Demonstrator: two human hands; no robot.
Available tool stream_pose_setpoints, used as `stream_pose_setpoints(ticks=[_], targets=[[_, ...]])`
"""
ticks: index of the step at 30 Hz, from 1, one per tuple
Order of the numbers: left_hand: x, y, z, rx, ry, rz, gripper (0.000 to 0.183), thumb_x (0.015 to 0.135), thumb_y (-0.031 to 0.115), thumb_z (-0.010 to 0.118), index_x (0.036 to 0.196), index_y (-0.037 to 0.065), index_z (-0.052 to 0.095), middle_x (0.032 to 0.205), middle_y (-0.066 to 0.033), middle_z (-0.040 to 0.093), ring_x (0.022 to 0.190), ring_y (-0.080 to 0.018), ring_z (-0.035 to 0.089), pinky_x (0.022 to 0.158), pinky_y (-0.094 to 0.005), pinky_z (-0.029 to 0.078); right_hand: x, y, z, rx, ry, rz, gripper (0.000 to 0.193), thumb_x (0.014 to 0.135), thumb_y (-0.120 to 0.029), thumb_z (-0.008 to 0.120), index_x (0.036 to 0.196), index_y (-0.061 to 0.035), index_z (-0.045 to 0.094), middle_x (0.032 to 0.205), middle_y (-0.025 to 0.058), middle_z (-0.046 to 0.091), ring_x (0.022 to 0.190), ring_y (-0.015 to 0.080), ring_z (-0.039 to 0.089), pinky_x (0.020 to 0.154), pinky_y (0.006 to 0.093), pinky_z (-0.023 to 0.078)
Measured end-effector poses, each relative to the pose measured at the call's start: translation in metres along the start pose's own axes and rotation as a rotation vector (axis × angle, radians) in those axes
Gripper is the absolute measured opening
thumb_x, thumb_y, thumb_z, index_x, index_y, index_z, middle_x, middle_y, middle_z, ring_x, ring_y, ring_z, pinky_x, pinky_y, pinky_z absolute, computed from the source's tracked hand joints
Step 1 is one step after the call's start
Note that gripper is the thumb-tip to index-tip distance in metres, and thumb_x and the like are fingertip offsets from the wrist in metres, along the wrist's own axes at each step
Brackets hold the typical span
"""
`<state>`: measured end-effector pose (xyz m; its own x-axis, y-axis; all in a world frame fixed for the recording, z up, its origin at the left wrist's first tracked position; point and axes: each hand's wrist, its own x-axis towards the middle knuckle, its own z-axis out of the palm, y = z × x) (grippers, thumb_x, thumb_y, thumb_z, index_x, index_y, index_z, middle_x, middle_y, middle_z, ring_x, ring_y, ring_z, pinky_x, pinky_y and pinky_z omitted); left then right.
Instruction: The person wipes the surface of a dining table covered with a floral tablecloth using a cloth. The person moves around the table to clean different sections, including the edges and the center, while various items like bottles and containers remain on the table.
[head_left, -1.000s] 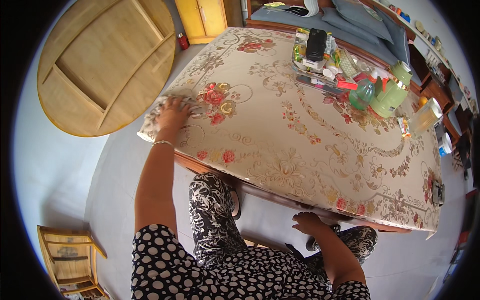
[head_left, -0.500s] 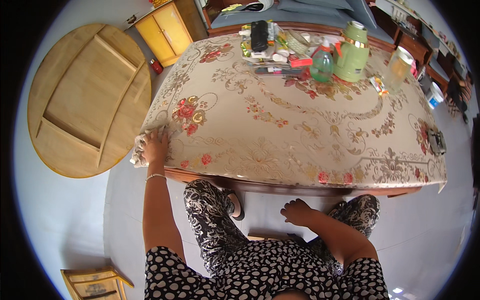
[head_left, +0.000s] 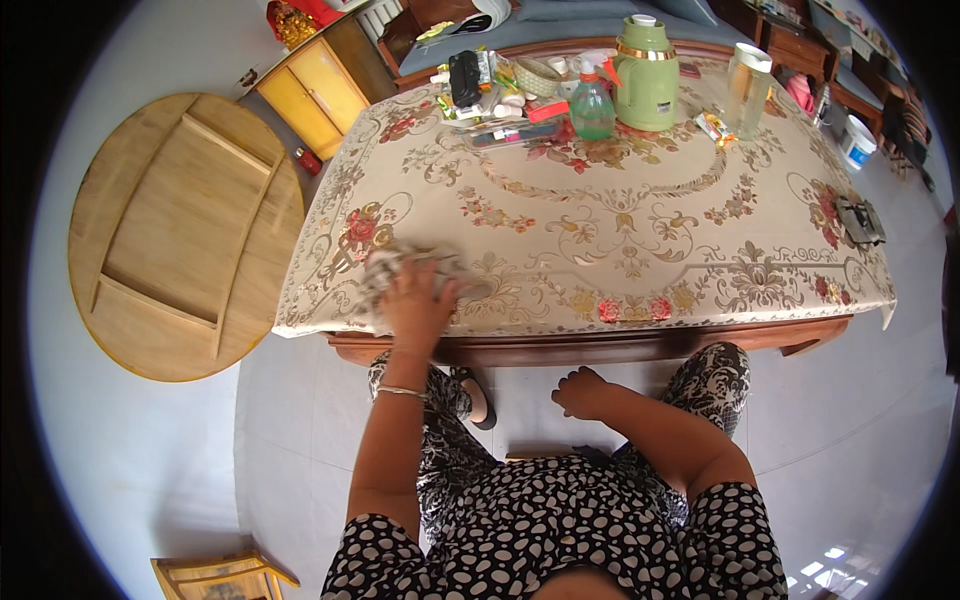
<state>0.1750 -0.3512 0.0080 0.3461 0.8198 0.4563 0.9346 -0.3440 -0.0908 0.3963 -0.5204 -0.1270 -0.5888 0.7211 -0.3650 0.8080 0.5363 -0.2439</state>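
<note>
My left hand (head_left: 417, 303) presses a crumpled grey-and-white rag (head_left: 425, 270) onto the patterned tablecloth (head_left: 600, 215), near the table's front edge and left of the middle. The fingers lie over the rag, and both it and the hand are a little blurred. My right hand (head_left: 578, 393) hangs in front of the table edge, over the gap between my knees. Its fingers are loosely curled in, and nothing shows in them. The tablecloth is cream with red flowers and scrolls, and drapes over a brown wooden table (head_left: 590, 345).
Along the far side stand a green thermos (head_left: 647, 85), a green spray bottle (head_left: 592, 108), a clear jar (head_left: 748, 95) and a cluttered tray (head_left: 510, 134). A small dark object (head_left: 860, 220) sits at the right edge. A round wooden tabletop (head_left: 185, 240) leans at the left.
My left hand has slid the rag from the table's left corner rightward along the front edge. My right hand stays curled over my lap. The view has shifted slightly.
</note>
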Motion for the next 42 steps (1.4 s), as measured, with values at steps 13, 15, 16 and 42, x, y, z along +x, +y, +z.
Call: stream_pose_setpoints(ticks=[13, 15, 16, 42], targets=[[0.007, 0.213, -0.034, -0.543, 0.015, 0.476, 0.051, 0.076, 0.041, 0.067, 0.119, 0.015, 0.058, 0.137, -0.0155, 0.04, 0.119, -0.0374, 0.042, 0.097, -0.0595, 0.03, 0.011, 0.011, 0.004, 0.233, 0.206, -0.059, 0.061, 0.075, -0.027, 0.073, 0.128, -0.0121, 0.049, 0.132, 0.0149, 0.047, 0.124, 0.0342, 0.042, 0.102, 0.0481, 0.033], [0.012, 0.228, -0.035, -0.615, -0.012, 0.524, 0.049, 0.076, 0.04, 0.068, 0.117, 0.015, 0.058, 0.136, -0.016, 0.041, 0.119, -0.0385, 0.042, 0.097, -0.059, 0.03, 0.012, 0.037, 0.02, 0.383, 0.317, -0.084, 0.078, 0.074, -0.024, 0.075, 0.14, -0.0142, 0.035, 0.145, 0.0145, 0.032, 0.135, 0.0339, 0.028, 0.11, 0.047, 0.025], [0.013, 0.228, -0.035, -0.642, -0.053, 0.536, 0.048, 0.076, 0.04, 0.068, 0.116, 0.015, 0.059, 0.136, -0.0161, 0.041, 0.119, -0.0388, 0.042, 0.097, -0.0586, 0.03, 0.013, 0.045, 0.021, 0.437, 0.263, -0.06, 0.085, 0.074, -0.023, 0.075, 0.144, -0.0152, 0.027, 0.149, 0.0136, 0.025, 0.138, 0.0329, 0.022, 0.112, 0.0456, 0.022], [0.01, -0.195, 0.015, -0.003, 0.052, -0.583, 0.043, 0.08, 0.042, 0.061, 0.119, 0.024, 0.06, 0.137, -0.0057, 0.044, 0.121, -0.03, 0.044, 0.098, -0.052, 0.032, 0.013, 0.037, 0.02, 0.1, -0.14, 0.086, 0.041, 0.078, -0.037, 0.069, 0.108, -0.0092, 0.063, 0.106, 0.012, 0.065, 0.101, 0.0291, 0.06, 0.085, 0.0426, 0.046]])
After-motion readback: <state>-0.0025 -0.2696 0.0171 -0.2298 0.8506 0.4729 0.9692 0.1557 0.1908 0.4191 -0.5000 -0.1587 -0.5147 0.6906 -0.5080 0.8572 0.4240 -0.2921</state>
